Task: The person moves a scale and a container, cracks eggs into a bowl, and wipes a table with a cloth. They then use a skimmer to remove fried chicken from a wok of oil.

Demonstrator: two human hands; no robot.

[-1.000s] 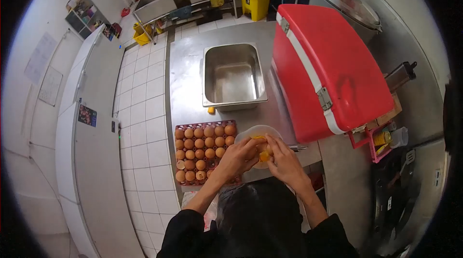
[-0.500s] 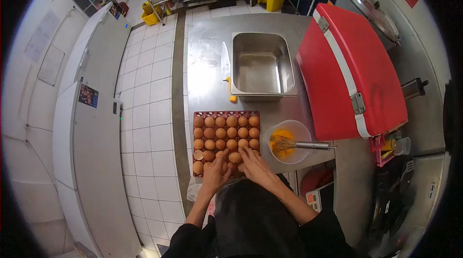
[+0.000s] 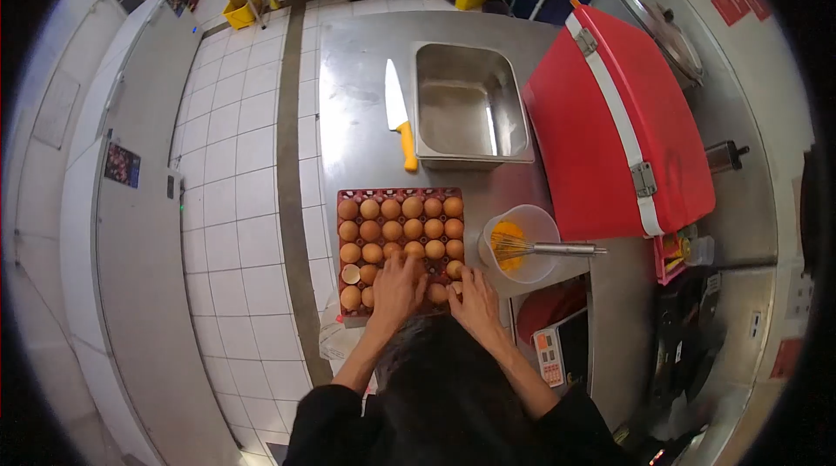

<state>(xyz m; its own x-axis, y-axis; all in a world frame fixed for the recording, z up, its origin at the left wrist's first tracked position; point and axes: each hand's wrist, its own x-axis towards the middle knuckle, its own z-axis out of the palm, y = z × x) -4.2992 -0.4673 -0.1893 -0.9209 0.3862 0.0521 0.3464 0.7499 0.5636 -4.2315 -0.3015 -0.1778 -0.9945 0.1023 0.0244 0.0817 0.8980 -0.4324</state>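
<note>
A red egg tray (image 3: 401,194) filled with brown eggs (image 3: 412,207) lies on the steel table in front of me. My left hand (image 3: 397,293) reaches over its lower middle, fingers stretched and apart above the eggs, hiding several. At the lower right corner, my right hand (image 3: 477,302) curls its fingers around an egg (image 3: 455,289), which is partly covered. Another egg (image 3: 436,293) sits between my hands. An opened eggshell (image 3: 351,274) rests in the left column. Right of the tray, a translucent bowl (image 3: 544,220) contains yellow beaten egg (image 3: 506,236) and a whisk (image 3: 562,249).
A steel pan (image 3: 427,152) stands beyond the tray, with a yellow-handled knife (image 3: 401,118) to its left. On the right is a large red cooler box (image 3: 601,144). A scale (image 3: 550,357) sits below the table's right side. White freezers (image 3: 148,266) line the left.
My hands have moved apart: the left lies farther over the tray, the right at its corner. The egg earlier between my fingertips is no longer held between both hands. The view has shifted slightly.
</note>
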